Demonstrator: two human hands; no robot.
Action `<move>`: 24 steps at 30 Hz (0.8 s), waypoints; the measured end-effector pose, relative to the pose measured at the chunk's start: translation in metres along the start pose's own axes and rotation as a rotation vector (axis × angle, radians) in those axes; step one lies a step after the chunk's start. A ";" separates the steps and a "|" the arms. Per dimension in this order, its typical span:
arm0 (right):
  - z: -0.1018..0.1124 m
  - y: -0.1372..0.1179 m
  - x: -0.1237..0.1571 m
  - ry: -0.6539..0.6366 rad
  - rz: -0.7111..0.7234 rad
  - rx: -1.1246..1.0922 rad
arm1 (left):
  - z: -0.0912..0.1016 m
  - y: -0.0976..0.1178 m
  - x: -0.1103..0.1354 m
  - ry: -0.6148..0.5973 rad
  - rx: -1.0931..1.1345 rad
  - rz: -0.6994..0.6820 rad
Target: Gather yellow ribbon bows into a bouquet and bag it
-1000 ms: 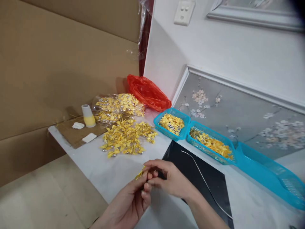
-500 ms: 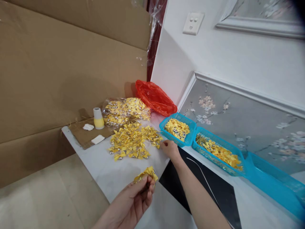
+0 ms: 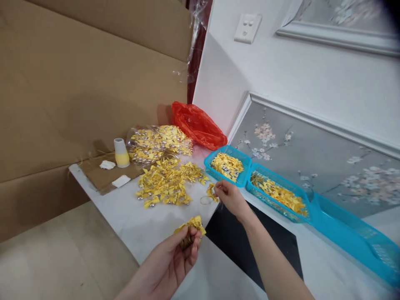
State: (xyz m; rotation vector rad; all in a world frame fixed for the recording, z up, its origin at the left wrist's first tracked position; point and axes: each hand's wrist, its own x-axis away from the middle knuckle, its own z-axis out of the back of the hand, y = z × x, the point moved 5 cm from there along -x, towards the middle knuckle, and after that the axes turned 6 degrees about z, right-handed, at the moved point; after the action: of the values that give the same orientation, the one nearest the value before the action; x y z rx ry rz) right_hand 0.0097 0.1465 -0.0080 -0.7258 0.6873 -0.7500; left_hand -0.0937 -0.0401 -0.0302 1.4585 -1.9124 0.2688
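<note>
My left hand (image 3: pixel 170 264) is closed on a small bunch of yellow ribbon bows (image 3: pixel 191 227), held low over the white tabletop (image 3: pixel 125 212). My right hand (image 3: pixel 230 196) is stretched forward and pinches one yellow bow (image 3: pixel 211 192) just off the right edge of the loose pile of yellow bows (image 3: pixel 167 182). A thin clear loop hangs near that bow. Behind the pile lies a clear bag of bows (image 3: pixel 158 141).
Two small blue baskets (image 3: pixel 242 175) (image 3: pixel 300 208) hold more yellow pieces; a longer blue basket (image 3: pixel 353 241) lies to the right. A red plastic bag (image 3: pixel 196 125), a yellow thread cone (image 3: pixel 121 153), white scraps on cardboard (image 3: pixel 103 177) and a black panel (image 3: pixel 231 241) surround the work area.
My right hand left my left hand, reached to the pile's edge and now lifts one bow back from it. My left hand keeps its bunch.
</note>
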 end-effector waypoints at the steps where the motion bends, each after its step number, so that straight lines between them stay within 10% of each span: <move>1: 0.003 -0.002 0.005 -0.007 0.008 0.017 | 0.000 0.000 0.000 0.002 -0.002 0.000; 24: 0.050 -0.016 0.060 -0.015 0.052 0.229 | -0.009 -0.016 -0.004 -0.074 -0.070 0.031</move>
State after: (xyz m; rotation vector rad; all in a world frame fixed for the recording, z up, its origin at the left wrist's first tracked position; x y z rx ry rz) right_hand 0.0749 0.1074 0.0155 -0.5026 0.5935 -0.7608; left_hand -0.0753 -0.0375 -0.0306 1.4113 -1.9844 0.1628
